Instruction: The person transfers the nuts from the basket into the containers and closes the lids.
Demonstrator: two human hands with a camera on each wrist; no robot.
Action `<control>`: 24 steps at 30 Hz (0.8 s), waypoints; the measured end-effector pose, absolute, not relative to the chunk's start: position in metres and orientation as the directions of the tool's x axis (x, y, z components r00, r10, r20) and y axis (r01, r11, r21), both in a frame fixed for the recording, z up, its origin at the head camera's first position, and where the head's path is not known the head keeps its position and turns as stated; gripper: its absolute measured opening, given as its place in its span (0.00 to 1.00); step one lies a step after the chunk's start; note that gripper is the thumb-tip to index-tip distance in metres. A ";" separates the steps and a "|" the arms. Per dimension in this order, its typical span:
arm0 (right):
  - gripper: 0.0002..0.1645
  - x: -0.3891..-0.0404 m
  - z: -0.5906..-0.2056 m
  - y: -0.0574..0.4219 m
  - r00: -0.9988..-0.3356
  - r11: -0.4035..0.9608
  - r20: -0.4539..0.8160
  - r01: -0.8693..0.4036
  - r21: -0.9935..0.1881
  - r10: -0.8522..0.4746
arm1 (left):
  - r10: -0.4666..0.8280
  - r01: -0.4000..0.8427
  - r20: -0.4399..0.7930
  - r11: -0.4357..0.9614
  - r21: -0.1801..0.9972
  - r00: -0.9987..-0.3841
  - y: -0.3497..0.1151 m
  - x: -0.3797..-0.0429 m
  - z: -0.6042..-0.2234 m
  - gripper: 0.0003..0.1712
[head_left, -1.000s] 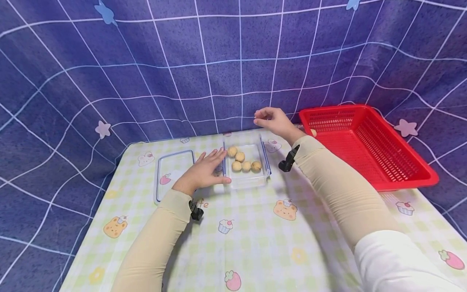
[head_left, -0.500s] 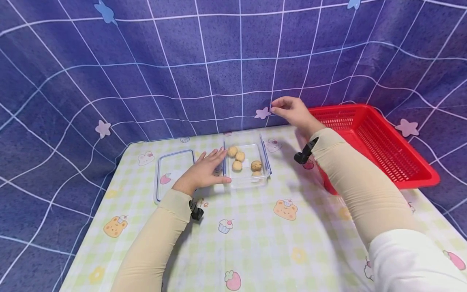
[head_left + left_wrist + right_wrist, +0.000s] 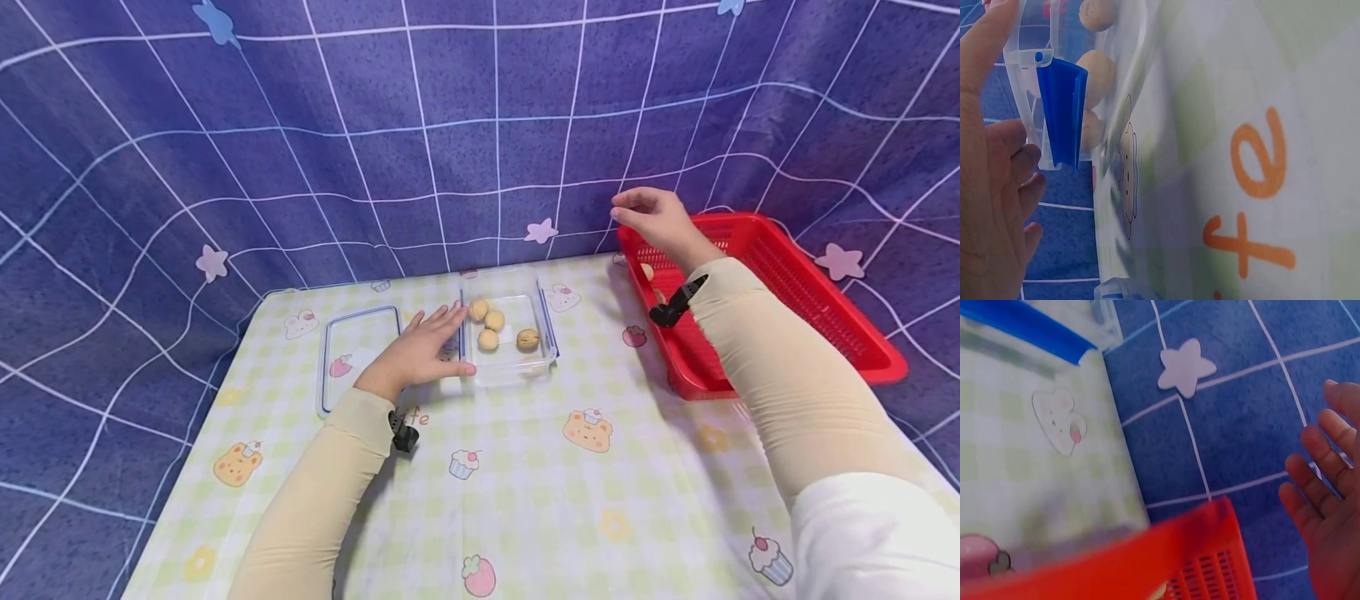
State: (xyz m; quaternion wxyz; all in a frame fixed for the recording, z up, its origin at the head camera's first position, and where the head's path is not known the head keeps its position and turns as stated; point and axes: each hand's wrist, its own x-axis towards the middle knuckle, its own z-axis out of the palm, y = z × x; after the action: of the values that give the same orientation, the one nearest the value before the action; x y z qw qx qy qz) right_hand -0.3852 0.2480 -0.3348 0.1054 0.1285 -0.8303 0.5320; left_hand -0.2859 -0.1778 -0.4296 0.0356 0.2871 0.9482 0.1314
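A clear plastic container (image 3: 512,367) with blue side clips stands on the table, several walnuts (image 3: 494,320) inside it. Against its left side lies my left hand (image 3: 416,354), fingers spread and thumb at the near corner. In the left wrist view, a raised blue clip (image 3: 1063,112) hangs beside the walnuts. My right hand (image 3: 660,221) hovers above the left rim of a red basket (image 3: 840,342). Its fingers are loosely bent, and the right wrist view shows nothing in the palm. At the basket's left wall sits a walnut (image 3: 647,272), with a small brownish shape below it, partly hidden.
The container's blue-edged lid (image 3: 360,346) lies on the table, left of the container and partly behind my left hand. A checked tablecloth (image 3: 525,517) covers the table. Behind it hangs a blue curtain (image 3: 450,150) with a white grid.
My right hand has moved right, from behind the container to over the basket's rim. One walnut fewer is visible in the container. My left hand has stayed in place.
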 end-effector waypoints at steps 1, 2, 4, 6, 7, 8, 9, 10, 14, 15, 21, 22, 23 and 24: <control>0.24 -0.385 -0.335 0.251 -0.944 0.401 0.314 -0.326 -0.856 -0.097 | 0.554 0.536 0.009 0.800 0.268 -0.832 -0.178 -0.286 -0.430 0.64; 0.24 -0.384 -0.336 0.253 -0.944 0.402 0.317 -0.327 -0.855 -0.094 | 0.555 0.537 0.008 0.801 0.265 -0.832 -0.178 -0.287 -0.430 0.64; 0.24 -0.384 -0.338 0.258 -0.944 0.408 0.318 -0.325 -0.853 -0.088 | 0.555 0.537 0.005 0.803 0.260 -0.832 -0.179 -0.287 -0.431 0.65; 0.24 -0.383 -0.340 0.263 -0.943 0.427 0.321 -0.325 -0.844 -0.084 | 0.557 0.539 0.007 0.800 0.261 -0.830 -0.179 -0.288 -0.432 0.65; 0.24 -0.383 -0.342 0.266 -0.944 0.434 0.321 -0.324 -0.841 -0.082 | 0.557 0.540 0.008 0.800 0.262 -0.830 -0.179 -0.288 -0.432 0.65; 0.24 -0.383 -0.343 0.269 -0.943 0.440 0.322 -0.324 -0.837 -0.081 | 0.557 0.539 0.007 0.801 0.262 -0.831 -0.179 -0.288 -0.432 0.65; 0.24 -0.384 -0.345 0.272 -0.943 0.446 0.323 -0.325 -0.834 -0.083 | 0.557 0.539 0.008 0.800 0.264 -0.830 -0.180 -0.288 -0.432 0.65; 0.23 -0.384 -0.347 0.275 -0.943 0.449 0.323 -0.325 -0.833 -0.084 | 0.557 0.539 0.008 0.800 0.265 -0.831 -0.180 -0.288 -0.432 0.65; 0.24 -0.384 -0.355 0.288 -0.944 0.435 0.315 -0.324 -0.840 -0.095 | 0.553 0.536 0.004 0.806 0.252 -0.833 -0.180 -0.288 -0.433 0.64; 0.24 -0.384 -0.357 0.291 -0.946 0.427 0.309 -0.321 -0.845 -0.100 | 0.554 0.538 0.006 0.805 0.252 -0.832 -0.180 -0.288 -0.433 0.64; 0.26 -0.381 -0.369 0.306 -0.956 0.397 0.259 -0.292 -0.870 -0.135 | 0.562 0.548 0.023 0.796 0.257 -0.827 -0.180 -0.287 -0.433 0.65; 0.25 -0.381 -0.370 0.309 -0.957 0.399 0.255 -0.291 -0.870 -0.141 | 0.562 0.549 0.025 0.795 0.257 -0.826 -0.180 -0.287 -0.433 0.65; 0.25 -0.381 -0.372 0.311 -0.956 0.401 0.254 -0.292 -0.868 -0.145 | 0.561 0.548 0.025 0.796 0.258 -0.827 -0.180 -0.287 -0.433 0.65; 0.24 -0.381 -0.374 0.313 -0.956 0.402 0.251 -0.290 -0.869 -0.149 | 0.561 0.548 0.025 0.797 0.255 -0.828 -0.180 -0.287 -0.433 0.65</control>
State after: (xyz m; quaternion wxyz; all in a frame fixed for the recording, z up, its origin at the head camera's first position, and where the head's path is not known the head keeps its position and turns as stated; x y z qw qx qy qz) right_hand -0.3809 0.3129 -0.3740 0.0664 0.1317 -0.8345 0.5309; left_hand -0.2868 -0.1800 -0.4332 0.0260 0.2924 0.9476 0.1264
